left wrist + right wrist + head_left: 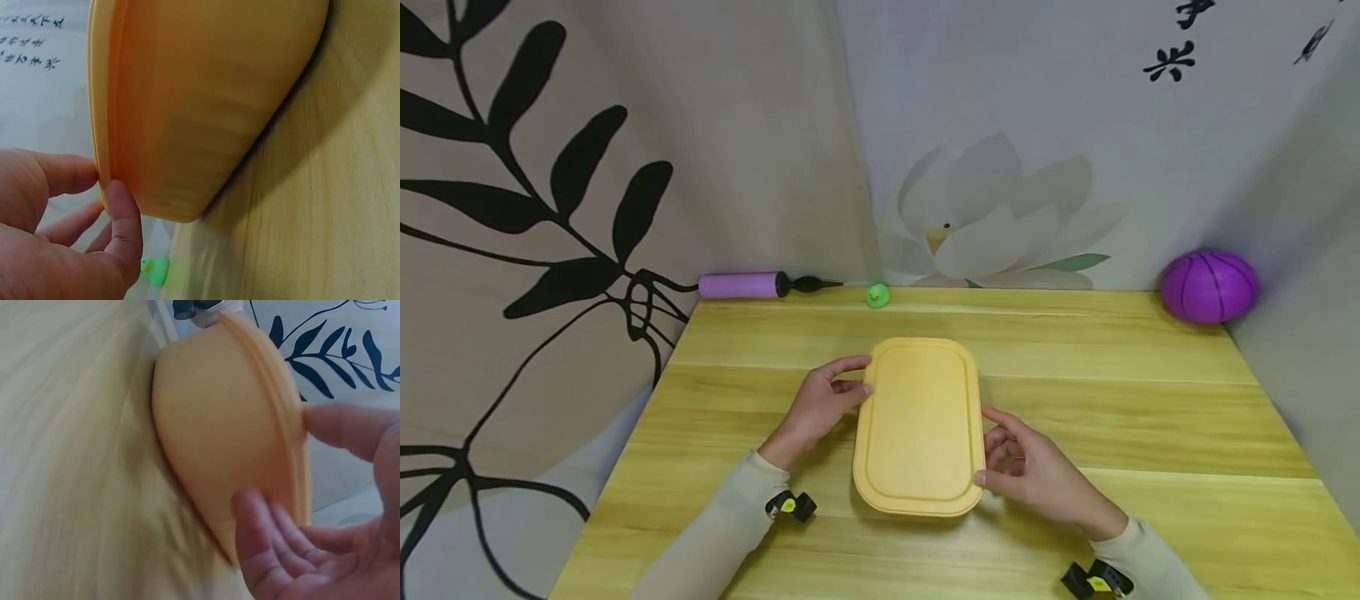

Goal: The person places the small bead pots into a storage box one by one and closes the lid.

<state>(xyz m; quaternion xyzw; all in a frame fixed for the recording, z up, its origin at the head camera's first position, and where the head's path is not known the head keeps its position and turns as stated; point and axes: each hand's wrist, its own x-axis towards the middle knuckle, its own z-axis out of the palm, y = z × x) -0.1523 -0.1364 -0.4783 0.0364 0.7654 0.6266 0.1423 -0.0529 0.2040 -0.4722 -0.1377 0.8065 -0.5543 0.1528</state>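
A yellow plastic storage box point(919, 427) with a rounded, fitted lid stands on the wooden table in front of me. Its tapering side point(200, 100) shows in the left wrist view, with the lid's rim along the top. My left hand point(822, 408) pinches the rim near the far left corner between thumb and fingers. On the opposite side, nearer the front, my right hand point(1033, 468) holds the rim, its thumb and forefinger on the edge and other fingers curled against the side wall point(212, 412). The closed lid hides the inside.
At the table's back edge lie a purple hand pump point(741, 285) with a black nozzle and a small green rubber duck point(877, 295). A purple ball point(1210, 287) sits in the back right corner. Patterned curtains point(760, 150) hang behind the wooden table point(1150, 425).
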